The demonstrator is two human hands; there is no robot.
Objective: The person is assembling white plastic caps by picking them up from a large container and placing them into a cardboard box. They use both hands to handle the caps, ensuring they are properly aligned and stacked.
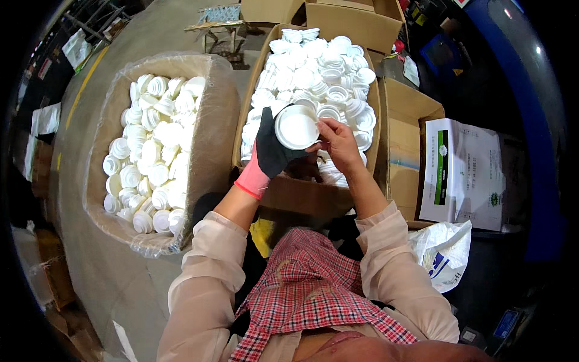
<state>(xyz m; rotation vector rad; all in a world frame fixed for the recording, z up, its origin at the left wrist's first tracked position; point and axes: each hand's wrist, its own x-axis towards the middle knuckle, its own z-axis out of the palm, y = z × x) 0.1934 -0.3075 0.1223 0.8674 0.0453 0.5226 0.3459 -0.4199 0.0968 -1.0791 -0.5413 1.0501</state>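
A round white plastic lid [297,127] is held up at chest height over a box of lids. Around its left side wraps my left hand [272,151], in a black glove with a pink cuff, its thumb pointing up along the edge. My bare right hand [341,146] pinches the lid's right rim between thumb and fingers. Beneath both hands, a large cardboard box [310,196] is heaped with similar white lids [301,75], many stacked inside one another. To the left, a second box lined with clear plastic [218,120] holds more white lids [158,175].
Right of the heaped box stand an open cardboard carton [403,145] and a white printed carton [461,172], with a white plastic sack [445,253] nearer me. More open boxes [353,27] and a small stool [218,23] are at the back. Grey floor [90,241] runs along the left.
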